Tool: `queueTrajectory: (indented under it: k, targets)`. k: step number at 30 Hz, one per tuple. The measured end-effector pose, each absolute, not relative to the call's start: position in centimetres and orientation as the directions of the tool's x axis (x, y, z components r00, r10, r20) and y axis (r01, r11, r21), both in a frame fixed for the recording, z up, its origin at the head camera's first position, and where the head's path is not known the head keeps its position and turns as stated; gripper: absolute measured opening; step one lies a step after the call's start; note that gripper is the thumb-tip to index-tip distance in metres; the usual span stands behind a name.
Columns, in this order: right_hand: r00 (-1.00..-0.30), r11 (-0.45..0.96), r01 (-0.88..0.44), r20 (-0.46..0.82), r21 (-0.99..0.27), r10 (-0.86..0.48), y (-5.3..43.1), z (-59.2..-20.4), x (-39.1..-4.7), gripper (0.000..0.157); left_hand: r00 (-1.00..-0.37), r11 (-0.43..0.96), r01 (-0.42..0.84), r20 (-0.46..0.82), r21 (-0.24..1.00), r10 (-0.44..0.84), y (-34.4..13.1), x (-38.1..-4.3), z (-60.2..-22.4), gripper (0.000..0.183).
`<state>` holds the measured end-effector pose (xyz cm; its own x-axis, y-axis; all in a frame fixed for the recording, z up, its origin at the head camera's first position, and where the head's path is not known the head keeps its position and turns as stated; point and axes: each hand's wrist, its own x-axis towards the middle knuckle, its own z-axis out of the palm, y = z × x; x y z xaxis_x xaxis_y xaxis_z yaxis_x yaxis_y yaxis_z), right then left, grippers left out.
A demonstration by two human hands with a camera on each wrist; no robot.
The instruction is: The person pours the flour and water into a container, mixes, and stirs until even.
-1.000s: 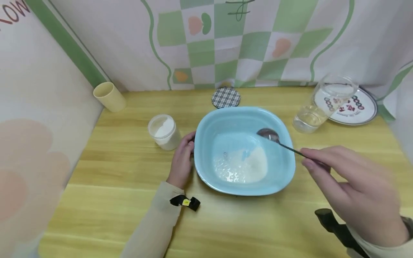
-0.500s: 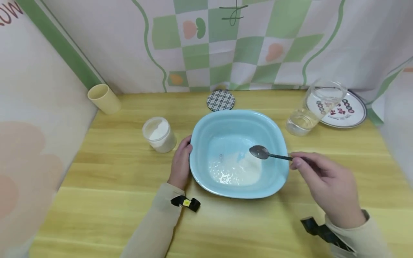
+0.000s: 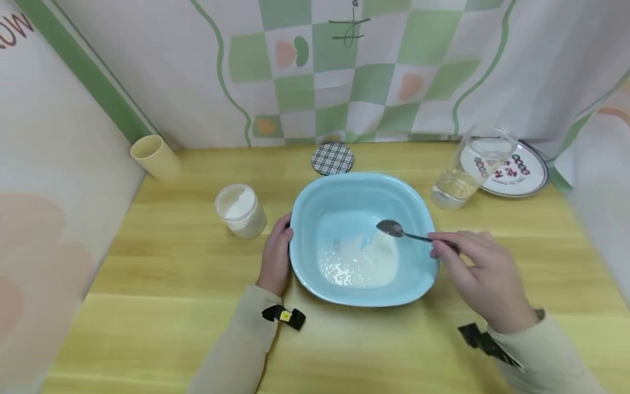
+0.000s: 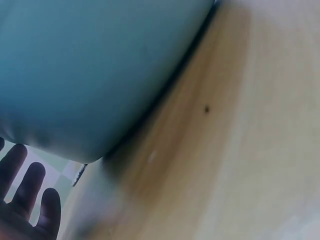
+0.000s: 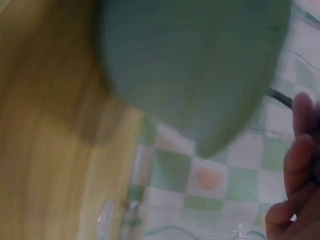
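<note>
A light blue basin (image 3: 364,186) stands on the table in the head view, with a white powder (image 3: 384,262) and a wet, shiny patch on its bottom. My left hand (image 3: 275,260) rests against the basin's left side; in the left wrist view its fingers (image 4: 31,185) look spread and fairly straight beside the outer wall. My right hand (image 3: 484,273) pinches the handle of a dark metal spoon (image 3: 391,227), whose bowl hangs over the basin's right half. In the right wrist view the curled fingers (image 5: 299,160) show, with a bit of the handle.
Left of the basin is a clear jar (image 3: 241,212) of white powder, with a yellow cup (image 3: 156,157) further back. Behind the basin lies a checked coaster (image 3: 332,158). A glass (image 3: 453,189) with clear liquid and a patterned plate (image 3: 534,180) are at the back right.
My right hand has moved left and inward, bringing the spoon lower over the basin. My left hand stays at the basin's side. The head view has shifted slightly.
</note>
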<state>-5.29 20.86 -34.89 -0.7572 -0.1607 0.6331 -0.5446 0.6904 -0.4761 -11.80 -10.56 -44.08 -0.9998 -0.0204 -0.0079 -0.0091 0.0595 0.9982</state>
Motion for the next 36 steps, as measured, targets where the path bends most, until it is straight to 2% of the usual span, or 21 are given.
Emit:
queueTrajectory:
  k: [1,4,6,8,10,12,13,15,19,20,23,36]
  targets:
    - [-0.772,0.686,-0.525,0.622,-0.505,-0.133,21.1,-35.1,-5.3,0.012,-1.000,0.068,-0.003,-0.002,0.998,-0.018,-10.6,-11.8,-44.0,0.045]
    - [-0.801,0.657,-0.475,0.598,-0.585,-0.046,21.8,-35.0,-5.3,0.018,-1.000,0.092,0.024,0.025,0.995,-0.017,-10.7,-11.9,-44.0,0.046]
    - [-0.836,0.647,-0.437,0.548,-0.625,-0.036,22.1,-34.5,-5.4,0.020,-0.999,0.098,0.041,0.043,0.994,-0.018,-10.8,-12.0,-44.0,0.046]
    - [-0.874,0.577,-0.412,0.486,-0.705,-0.030,22.4,-33.8,-5.4,0.020,-0.999,0.102,0.048,0.050,0.994,-0.020,-10.9,-12.0,-44.1,0.046]
    - [-0.907,0.385,-0.397,0.421,-0.833,-0.026,22.7,-33.3,-5.4,0.020,-0.998,0.098,0.055,0.056,0.994,-0.015,-11.0,-11.9,-44.3,0.047]
    - [-0.930,0.136,-0.367,0.367,-0.920,-0.025,23.1,-32.8,-5.6,0.019,-0.998,0.092,0.061,0.062,0.994,-0.010,-11.2,-11.7,-44.4,0.047]
    - [-0.939,0.089,-0.342,0.342,-0.935,-0.023,23.2,-32.7,-5.7,0.019,-0.998,0.089,0.062,0.063,0.994,-0.009,-11.2,-11.7,-44.5,0.048]
    - [-0.956,0.108,-0.294,0.294,-0.950,-0.019,23.2,-32.8,-6.0,0.017,-0.998,0.085,0.058,0.059,0.995,-0.009,-11.2,-11.5,-44.5,0.048]
    - [-0.984,0.464,-0.151,0.180,-0.873,0.017,23.0,-33.4,-6.3,0.013,-0.999,0.099,0.053,0.054,0.994,-0.001,-11.2,-11.3,-44.6,0.047]
    - [-0.986,0.502,-0.131,0.165,-0.855,0.024,22.9,-33.7,-6.3,0.013,-0.999,0.102,0.052,0.052,0.993,0.004,-11.2,-11.2,-44.6,0.047]
    - [-0.989,0.517,-0.097,0.139,-0.851,0.043,22.9,-34.1,-6.2,0.016,-0.999,0.111,0.050,0.049,0.993,0.014,-11.1,-11.2,-44.8,0.047]
    - [-0.985,0.554,-0.132,0.169,-0.822,0.016,23.1,-34.4,-5.5,0.015,-0.997,0.123,0.050,0.043,0.991,0.057,-10.8,-10.8,-44.5,0.048]
